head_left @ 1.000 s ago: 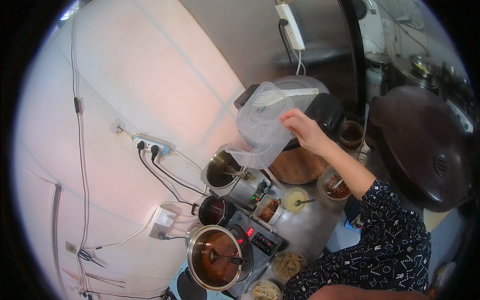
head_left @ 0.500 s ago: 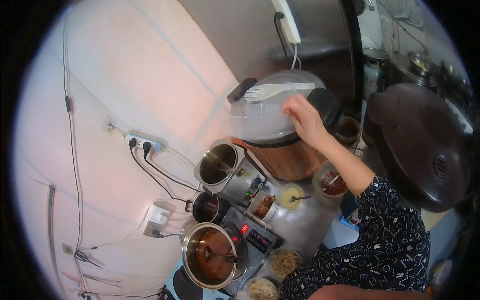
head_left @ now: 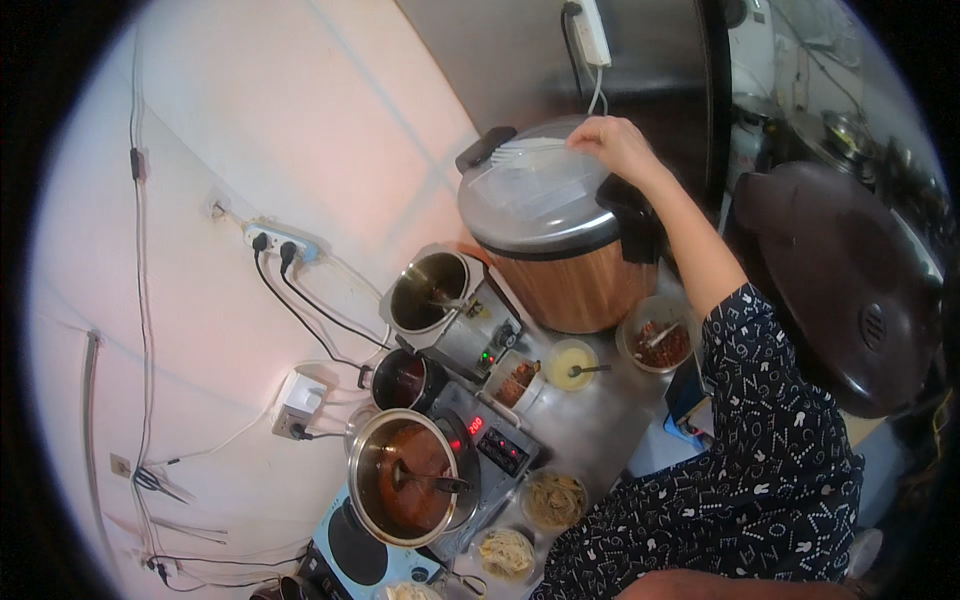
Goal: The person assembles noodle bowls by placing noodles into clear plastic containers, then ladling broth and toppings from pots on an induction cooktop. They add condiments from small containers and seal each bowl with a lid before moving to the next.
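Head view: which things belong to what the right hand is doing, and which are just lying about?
Likely part of it:
clear tub, in the right hand
cooker, beneath the tub

Seemingly just about, untouched by that hand:
sauce pot
black pot
scissors, at the wall

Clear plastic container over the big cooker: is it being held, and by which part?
The right hand seems to pinch the clear plastic container by its rim.
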The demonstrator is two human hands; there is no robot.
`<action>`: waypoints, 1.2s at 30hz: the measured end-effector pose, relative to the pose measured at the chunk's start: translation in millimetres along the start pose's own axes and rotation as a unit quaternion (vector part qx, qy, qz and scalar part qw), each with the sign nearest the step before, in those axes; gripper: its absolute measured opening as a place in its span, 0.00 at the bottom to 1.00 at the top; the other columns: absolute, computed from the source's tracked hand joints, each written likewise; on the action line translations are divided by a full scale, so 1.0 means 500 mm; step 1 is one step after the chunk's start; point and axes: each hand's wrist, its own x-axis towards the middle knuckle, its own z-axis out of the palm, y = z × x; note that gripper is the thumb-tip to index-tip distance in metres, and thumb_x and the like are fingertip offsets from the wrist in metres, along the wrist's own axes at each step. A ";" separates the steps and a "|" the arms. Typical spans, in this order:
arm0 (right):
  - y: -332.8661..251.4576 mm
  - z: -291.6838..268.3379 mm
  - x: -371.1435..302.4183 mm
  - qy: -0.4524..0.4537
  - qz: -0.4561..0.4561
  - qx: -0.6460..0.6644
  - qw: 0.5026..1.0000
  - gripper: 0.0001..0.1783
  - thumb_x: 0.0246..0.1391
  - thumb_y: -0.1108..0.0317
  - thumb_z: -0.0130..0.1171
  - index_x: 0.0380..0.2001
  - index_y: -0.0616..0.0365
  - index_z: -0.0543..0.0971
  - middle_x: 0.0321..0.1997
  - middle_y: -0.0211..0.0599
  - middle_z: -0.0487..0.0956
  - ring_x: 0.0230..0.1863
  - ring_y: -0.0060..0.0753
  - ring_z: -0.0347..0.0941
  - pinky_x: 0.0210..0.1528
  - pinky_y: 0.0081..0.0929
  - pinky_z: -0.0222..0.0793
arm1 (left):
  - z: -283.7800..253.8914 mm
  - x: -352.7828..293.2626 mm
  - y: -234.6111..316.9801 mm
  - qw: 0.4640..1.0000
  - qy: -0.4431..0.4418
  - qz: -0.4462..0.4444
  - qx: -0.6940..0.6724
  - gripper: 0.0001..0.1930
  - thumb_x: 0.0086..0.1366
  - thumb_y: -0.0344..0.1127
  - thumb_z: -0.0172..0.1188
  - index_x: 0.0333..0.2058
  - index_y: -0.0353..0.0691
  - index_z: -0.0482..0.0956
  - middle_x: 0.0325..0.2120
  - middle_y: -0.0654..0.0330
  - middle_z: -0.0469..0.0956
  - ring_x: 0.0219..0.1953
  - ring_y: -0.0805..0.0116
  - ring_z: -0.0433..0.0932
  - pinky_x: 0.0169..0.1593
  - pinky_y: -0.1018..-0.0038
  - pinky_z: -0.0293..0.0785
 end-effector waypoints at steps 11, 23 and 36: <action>-0.170 -0.029 -0.121 0.184 -0.208 0.043 0.960 0.12 0.59 0.70 0.56 0.45 0.56 0.79 0.41 0.35 0.81 0.38 0.30 0.78 0.39 0.22 0.71 | -0.164 -0.062 0.066 0.995 0.010 -0.010 -0.098 0.40 0.62 0.63 0.50 0.67 0.51 0.50 0.65 0.59 0.54 0.65 0.53 0.56 0.60 0.51 0.65; -0.464 -0.136 -0.328 -0.118 -0.392 0.705 0.579 0.08 0.57 0.67 0.55 0.33 0.62 0.77 0.30 0.39 0.78 0.33 0.36 0.76 0.35 0.30 0.72 | -0.154 -0.113 0.065 0.988 0.033 -0.056 -0.139 0.40 0.63 0.66 0.46 0.66 0.50 0.51 0.63 0.57 0.59 0.61 0.55 0.64 0.49 0.49 0.76; -0.267 0.276 -0.315 -0.341 0.134 0.350 0.862 0.12 0.60 0.64 0.53 0.40 0.61 0.78 0.30 0.30 0.80 0.30 0.18 0.73 0.31 0.18 0.69 | -0.230 -0.068 0.060 0.993 0.015 -0.033 -0.115 0.37 0.65 0.64 0.44 0.66 0.52 0.50 0.63 0.59 0.58 0.60 0.55 0.65 0.47 0.49 0.77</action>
